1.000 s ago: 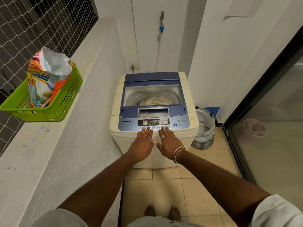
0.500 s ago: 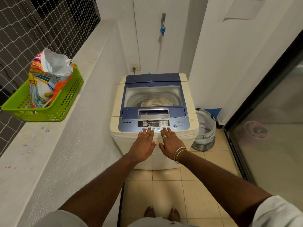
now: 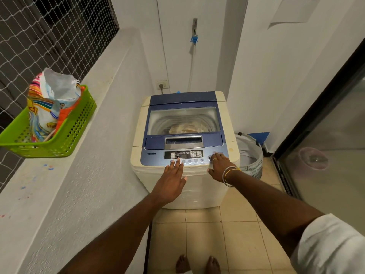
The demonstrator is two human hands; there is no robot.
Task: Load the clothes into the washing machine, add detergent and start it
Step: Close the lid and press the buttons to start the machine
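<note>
Right hand (image 3: 220, 167) perhaps at washer (image 3: 182, 98) edge

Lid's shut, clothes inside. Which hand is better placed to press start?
Right hand, probably: its fingers lie beside the play-marked button; the left hand touches the round buttons further left.

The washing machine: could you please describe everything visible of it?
The washing machine is a cream, plastic-looking top-loader standing on the tiled floor. Its blue lid with a clear window is closed over pale clothes. The left hand touches the button row of the front control panel; the right hand touches buttons at its right end.
</note>
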